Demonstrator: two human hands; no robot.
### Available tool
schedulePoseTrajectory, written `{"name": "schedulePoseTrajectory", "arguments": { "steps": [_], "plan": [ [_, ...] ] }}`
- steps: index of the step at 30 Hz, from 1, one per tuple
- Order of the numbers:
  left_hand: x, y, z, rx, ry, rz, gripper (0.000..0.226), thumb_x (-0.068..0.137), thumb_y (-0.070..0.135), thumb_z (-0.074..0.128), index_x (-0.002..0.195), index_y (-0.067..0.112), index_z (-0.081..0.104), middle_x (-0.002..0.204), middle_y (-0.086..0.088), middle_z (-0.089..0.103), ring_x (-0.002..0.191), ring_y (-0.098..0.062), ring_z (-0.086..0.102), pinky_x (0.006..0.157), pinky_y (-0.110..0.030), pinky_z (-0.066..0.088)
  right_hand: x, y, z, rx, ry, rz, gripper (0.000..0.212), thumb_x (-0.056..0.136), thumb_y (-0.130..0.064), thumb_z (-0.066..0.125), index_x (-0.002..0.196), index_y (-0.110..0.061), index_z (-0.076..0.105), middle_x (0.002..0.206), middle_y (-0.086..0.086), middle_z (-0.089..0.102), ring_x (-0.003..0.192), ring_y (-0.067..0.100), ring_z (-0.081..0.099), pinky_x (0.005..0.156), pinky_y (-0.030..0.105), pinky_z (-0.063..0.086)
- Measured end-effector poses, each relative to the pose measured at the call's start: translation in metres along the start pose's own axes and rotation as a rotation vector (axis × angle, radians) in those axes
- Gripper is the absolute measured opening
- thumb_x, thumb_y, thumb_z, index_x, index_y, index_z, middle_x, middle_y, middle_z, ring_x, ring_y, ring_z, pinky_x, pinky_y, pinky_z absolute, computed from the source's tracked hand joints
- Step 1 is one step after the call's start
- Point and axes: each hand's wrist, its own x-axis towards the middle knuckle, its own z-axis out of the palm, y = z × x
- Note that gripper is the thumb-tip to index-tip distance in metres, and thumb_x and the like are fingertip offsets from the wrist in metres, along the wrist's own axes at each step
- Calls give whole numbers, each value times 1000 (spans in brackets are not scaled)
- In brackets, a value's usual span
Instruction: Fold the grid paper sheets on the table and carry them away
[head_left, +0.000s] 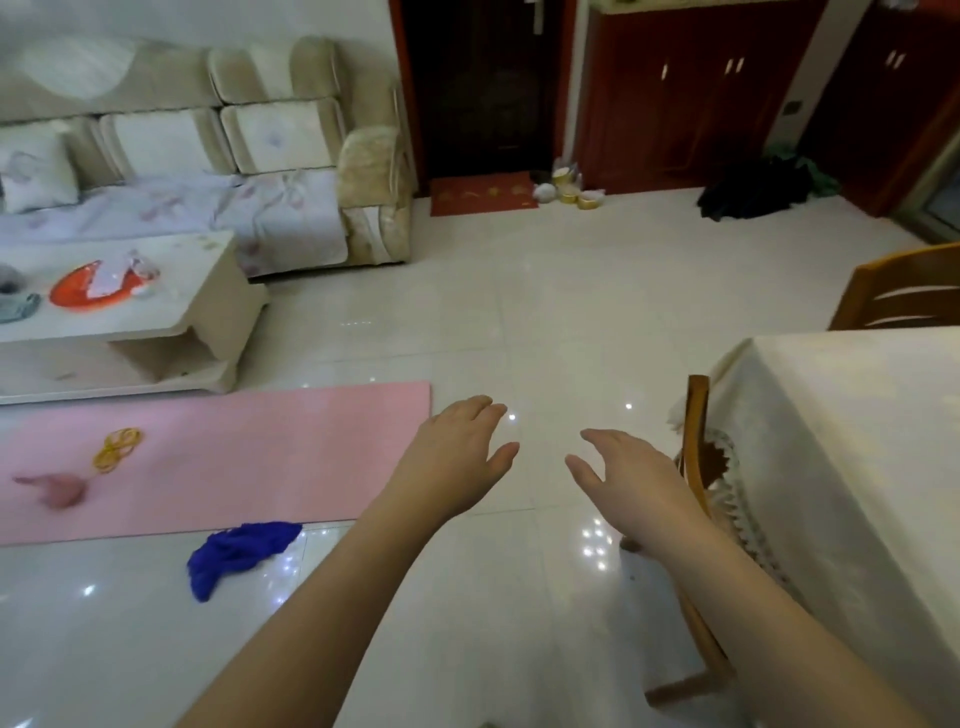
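Both hands, left (457, 447) and right (631, 475), hang empty with fingers spread, apart over bare floor (545, 291). The tabletop (841, 441) lies just right of the right forearm, a chair (698, 467) tucked at its edge. No grid paper shows. Wide floor opens ahead; a pink mat (234, 457) and blue cloth (239, 551) lie left.

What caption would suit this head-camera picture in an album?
Two empty hands, left and right, reach out over a glossy tiled floor, between a pink mat and a cloth-covered table.
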Motion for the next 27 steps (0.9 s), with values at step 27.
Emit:
{"name": "schedulePoseTrajectory", "arguments": {
  "steps": [27],
  "plan": [
    [299, 7, 15, 226, -116, 134, 66, 98, 60, 24, 154, 24, 20, 161, 2, 21, 147, -18, 20, 117, -40, 19, 244, 81, -45, 1, 49, 120, 53, 105, -41, 18, 154, -22, 24, 161, 1, 26, 148, 20, 21, 120, 37, 13]
  ]
}}
